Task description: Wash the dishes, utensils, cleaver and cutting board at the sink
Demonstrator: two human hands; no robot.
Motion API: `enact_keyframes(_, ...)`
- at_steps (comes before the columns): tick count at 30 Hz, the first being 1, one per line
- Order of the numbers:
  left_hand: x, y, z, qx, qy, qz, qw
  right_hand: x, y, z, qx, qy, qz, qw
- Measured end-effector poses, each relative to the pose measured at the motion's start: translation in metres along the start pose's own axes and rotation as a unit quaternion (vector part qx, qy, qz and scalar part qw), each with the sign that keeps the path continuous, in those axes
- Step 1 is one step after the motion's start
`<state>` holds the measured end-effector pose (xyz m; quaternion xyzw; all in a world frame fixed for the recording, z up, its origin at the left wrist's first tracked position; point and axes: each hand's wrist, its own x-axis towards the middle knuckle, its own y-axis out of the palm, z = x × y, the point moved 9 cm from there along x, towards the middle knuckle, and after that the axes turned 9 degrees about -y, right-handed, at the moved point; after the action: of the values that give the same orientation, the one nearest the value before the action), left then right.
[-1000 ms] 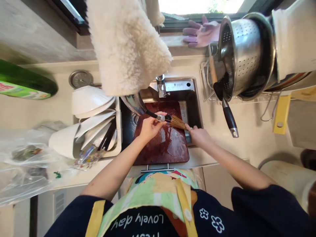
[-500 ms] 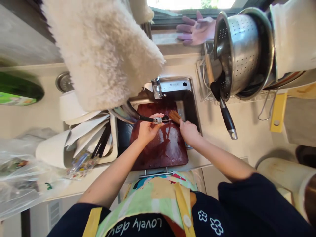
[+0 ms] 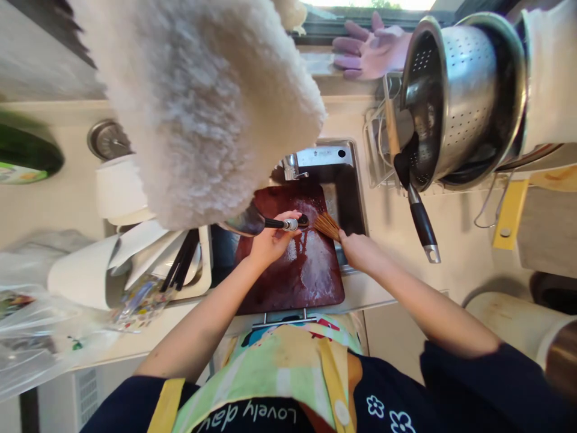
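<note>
My left hand is closed around a pull-out faucet sprayer, its black head directed to the right and its black hose trailing left. My right hand grips a bamboo scrubbing brush, bristles pointing left, close to the sprayer head. Beneath both hands a wet, dark red cutting board lies across the sink, with a whitish wet patch on its right side. Whether the bristles touch the board I cannot tell.
A fluffy white cloth hangs close in front, hiding part of the sink. A dish rack with bowls and chopsticks stands left. On the right are a steel colander and a black-handled utensil. A pink glove lies by the window.
My right hand has drawn the brush slightly right and down, away from the sprayer. My left hand keeps its hold on the sprayer. The view has shifted a little.
</note>
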<state>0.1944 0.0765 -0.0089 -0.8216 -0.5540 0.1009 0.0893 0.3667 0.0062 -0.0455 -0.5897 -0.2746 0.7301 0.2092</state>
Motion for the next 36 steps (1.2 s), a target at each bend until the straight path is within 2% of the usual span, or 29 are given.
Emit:
enact_keyframes(2, 0.000, 0.000, 0.001, 0.001, 0.000, 0.000, 1.000, -0.002, 0.001, 0.002, 0.001, -0.003, 0.001, 1.000)
enact_keyframes(7, 0.000, 0.006, 0.006, 0.019, -0.009, 0.003, 1.000, 0.030, -0.010, -0.006, 0.029, 0.057, -0.029, 0.998)
enact_keyframes(11, 0.000, 0.004, 0.007, 0.009, -0.015, -0.005, 1.000, 0.001, -0.005, 0.007, 0.004, 0.012, 0.004, 1.000)
enact_keyframes(14, 0.001, 0.005, 0.005, 0.000, -0.004, -0.004, 1.000, -0.012, 0.000, 0.007, -0.007, 0.012, 0.015, 1.000)
enact_keyframes(20, 0.001, 0.003, 0.001, 0.018, 0.016, -0.008, 1.000, 0.032, -0.003, -0.009, 0.020, 0.055, -0.040, 0.997)
enact_keyframes(23, -0.001, -0.004, 0.003, 0.035, -0.001, -0.019, 0.999, 0.016, 0.003, 0.000, 0.011, 0.041, -0.024, 0.999)
enact_keyframes(26, -0.003, -0.006, 0.004, 0.045, -0.009, -0.014, 0.999, -0.007, 0.009, 0.002, 0.002, 0.059, -0.006, 0.998)
enact_keyframes(32, -0.015, -0.011, -0.001, 0.079, 0.008, -0.018, 0.997, -0.003, -0.008, -0.005, -0.005, 0.072, -0.085, 0.994)
enact_keyframes(36, -0.018, -0.021, -0.005, 0.087, 0.017, -0.028, 0.996, 0.005, -0.026, -0.004, -0.001, 0.054, -0.105, 0.993)
